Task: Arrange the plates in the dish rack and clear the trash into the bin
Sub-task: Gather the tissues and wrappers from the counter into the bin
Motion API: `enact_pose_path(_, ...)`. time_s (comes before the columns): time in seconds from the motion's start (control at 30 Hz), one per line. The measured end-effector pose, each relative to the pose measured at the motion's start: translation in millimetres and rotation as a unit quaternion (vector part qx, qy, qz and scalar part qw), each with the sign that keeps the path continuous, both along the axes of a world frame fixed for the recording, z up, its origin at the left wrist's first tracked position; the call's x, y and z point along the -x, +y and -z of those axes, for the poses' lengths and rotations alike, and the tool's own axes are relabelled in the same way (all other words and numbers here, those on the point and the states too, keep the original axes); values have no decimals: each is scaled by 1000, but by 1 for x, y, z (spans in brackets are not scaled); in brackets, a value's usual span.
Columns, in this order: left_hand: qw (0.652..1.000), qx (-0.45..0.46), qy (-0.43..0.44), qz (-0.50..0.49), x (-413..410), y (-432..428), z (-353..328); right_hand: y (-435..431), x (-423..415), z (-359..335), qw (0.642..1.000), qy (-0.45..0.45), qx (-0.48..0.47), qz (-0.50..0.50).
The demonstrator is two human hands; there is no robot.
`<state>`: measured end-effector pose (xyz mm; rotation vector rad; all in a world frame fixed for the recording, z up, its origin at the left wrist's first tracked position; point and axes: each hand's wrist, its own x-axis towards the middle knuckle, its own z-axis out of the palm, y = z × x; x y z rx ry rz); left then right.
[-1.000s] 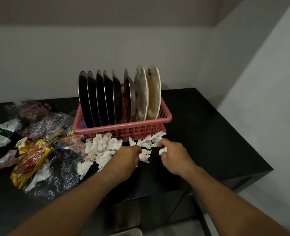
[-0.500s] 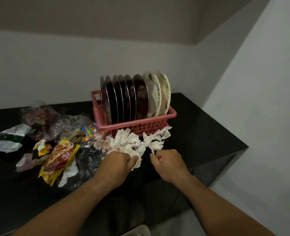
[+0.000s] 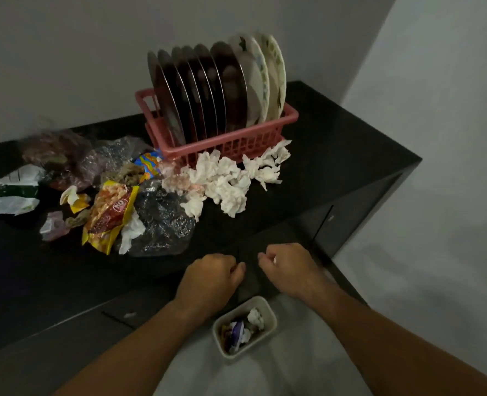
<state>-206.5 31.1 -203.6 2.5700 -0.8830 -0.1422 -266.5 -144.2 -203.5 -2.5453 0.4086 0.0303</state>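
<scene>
1. Black table [image 3: 336, 167] in a grey-walled corner: plates [image 3: 216, 90] stand on edge in the pink rack [image 3: 236, 144] at its far side, so that half of the task looks done.
2. Crumpled tissues [image 3: 225, 181] lie heaped against the rack's near side. Wrappers [image 3: 108, 212] and plastic bags [image 3: 162, 221] spread away to the left.
3. On the floor below the table's near edge sits a small bin [image 3: 273, 315], with a few scraps already in it.
4. Half a second ago both hands were in the tissue heap; they have now drawn back and hang just above the bin.
5. My right hand [image 3: 291, 270] is clenched, and a white scrap of tissue shows between its fingers.
6. My left hand [image 3: 211, 278] is a closed fist. It was gripping tissue in the heap, but none shows now, so its load is a guess.
7. I judge this handful is about to be dropped. Most of the trash remains on the table, so many more trips are needed.
</scene>
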Motion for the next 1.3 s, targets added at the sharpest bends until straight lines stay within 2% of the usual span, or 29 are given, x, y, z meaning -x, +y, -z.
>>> enact_pose_path(0.17, 995, -45, 91, -20, 20, 0, 73, -8, 23, 80, 992, 79, -94, 24)
enact_pose_path(0.27, 991, -61, 118, -32, 28, 1, 123, -17, 37, 137, 986, 113, -117, 20)
enact_pose_path(0.53, 979, -77, 181, -49, 42, 8, 299, -26, 30, 343, 976, 178, 13, -129)
enact_pose_path(0.7, 978, -84, 188, -36, 48, 15, 392, -23, 2, 446, 962, 204, 13, -182)
enact_pose_path(0.83, 977, -92, 190, -42, 35, 14, 440, -23, -22, 507, 955, 187, 42, -226)
enact_pose_path(1.03, 983, -110, 146, -26, 20, 0, 483, -30, -26, 558, 943, 182, 88, -264)
enact_pose_path(1.17, 985, -110, 135, -9, 11, -13, 512, -40, -13, 550, 967, 137, 35, -214)
enact_pose_path(1.3, 973, -152, 170, -10, 4, -29, 554, -49, 5, 531, 982, 95, 9, -161)
